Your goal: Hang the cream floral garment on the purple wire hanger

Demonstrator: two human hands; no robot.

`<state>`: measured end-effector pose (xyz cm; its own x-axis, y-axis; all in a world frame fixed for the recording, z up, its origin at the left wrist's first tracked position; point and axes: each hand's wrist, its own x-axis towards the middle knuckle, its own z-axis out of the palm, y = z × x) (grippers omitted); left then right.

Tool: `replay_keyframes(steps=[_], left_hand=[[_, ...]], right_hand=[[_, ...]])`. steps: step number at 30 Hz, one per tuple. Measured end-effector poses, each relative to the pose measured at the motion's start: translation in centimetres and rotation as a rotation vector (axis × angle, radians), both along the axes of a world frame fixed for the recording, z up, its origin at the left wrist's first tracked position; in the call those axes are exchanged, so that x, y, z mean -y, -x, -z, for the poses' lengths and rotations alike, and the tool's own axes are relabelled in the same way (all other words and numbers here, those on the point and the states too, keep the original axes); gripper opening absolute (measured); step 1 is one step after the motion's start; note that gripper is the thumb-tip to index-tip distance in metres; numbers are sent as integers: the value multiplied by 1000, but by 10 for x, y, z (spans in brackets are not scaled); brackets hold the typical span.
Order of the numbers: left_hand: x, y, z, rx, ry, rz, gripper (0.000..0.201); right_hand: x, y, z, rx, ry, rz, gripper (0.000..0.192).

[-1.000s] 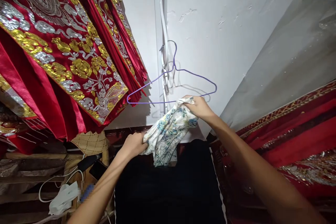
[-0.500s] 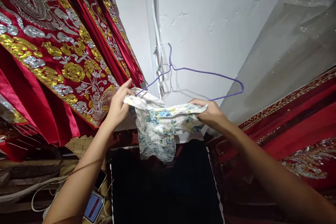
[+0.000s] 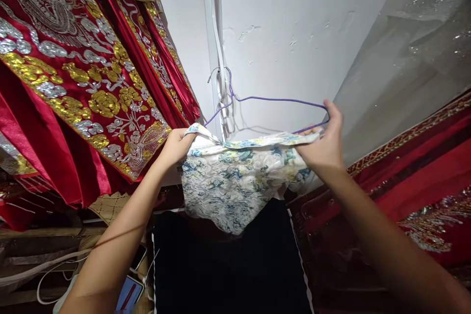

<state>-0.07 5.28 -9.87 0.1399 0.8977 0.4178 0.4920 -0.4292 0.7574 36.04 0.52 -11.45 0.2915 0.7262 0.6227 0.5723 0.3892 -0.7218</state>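
Observation:
A white garment with a blue, green and yellow floral print (image 3: 235, 176) stretches between my two hands below a purple wire hanger (image 3: 279, 99). The hanger's left arm runs down into the cloth, while its right end stays outside it. My left hand (image 3: 178, 146) is closed on the garment's upper left edge. Gripping the upper right edge is my right hand (image 3: 326, 144), its thumb raised against the hanger's right tip. Folded cloth hides the hanger's lower left part and several of my fingers.
Red cloth with gold and silver sequin embroidery (image 3: 103, 98) hangs at the left. Behind the hanger is a white wall (image 3: 287, 24) with a vertical strip. Clear plastic sheeting (image 3: 386, 73) covers the right side, above more red fabric (image 3: 415, 181). A phone (image 3: 128, 293) lies lower left.
My right hand has moved right and up, reaching the hanger's right tip and pulling the garment wider. The hanger has tilted and shifted slightly left. My left hand has moved slightly right.

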Motion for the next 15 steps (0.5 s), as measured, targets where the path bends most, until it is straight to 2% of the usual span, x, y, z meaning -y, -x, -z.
replay_keyframes(steps=[2,3,7,9,11,12,15], left_hand=[[5,1,-3,-5,23,13,46],[6,3,-4,-12,20,13,46],[4,17,-5,16,-8,3,38],[1,23,1,69,50,26,32],[-4,25,11,140,146,82,31],[-6,23,16,188,178,107,30],[-12,10,26,300,160,113,37]], right_hand=[[-5,-13,-13,62,22,65,116],[-8,-19,-19,96,40,77,108],[-9,-37,-35,134,170,11,37],[-6,-39,-36,115,235,-22,19],[-6,-38,-33,80,189,-46,22],[-8,-37,-30,58,144,-60,29],[-25,-35,-18,23,90,-133,51]])
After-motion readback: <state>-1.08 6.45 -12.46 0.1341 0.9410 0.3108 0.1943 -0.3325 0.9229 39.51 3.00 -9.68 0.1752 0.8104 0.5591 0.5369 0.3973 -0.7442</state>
